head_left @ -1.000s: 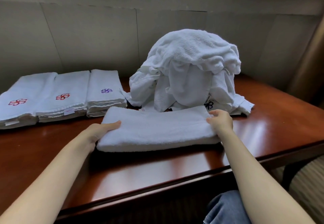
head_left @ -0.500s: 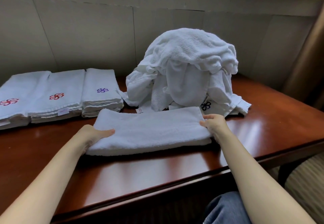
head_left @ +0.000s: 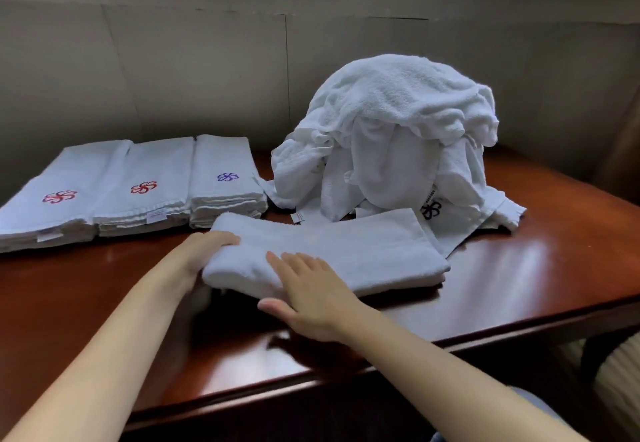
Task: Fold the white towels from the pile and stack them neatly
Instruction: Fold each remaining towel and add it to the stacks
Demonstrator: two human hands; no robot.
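Single head-worn view, looking forward and down across a table

The camera sits above the person's seat and faces the wall (head_left: 207, 71) behind the wooden table (head_left: 540, 279), close enough that both forearms enter from the bottom edge (wide-angle lens, so the wall's lines bow). The near table edge crosses the lower frame; the window ledge at the very top is probably only partly caught. No second view shares the scene.

Right hand (head_left: 308, 294) has crossed from the folded towel's (head_left: 346, 251) right end leftward
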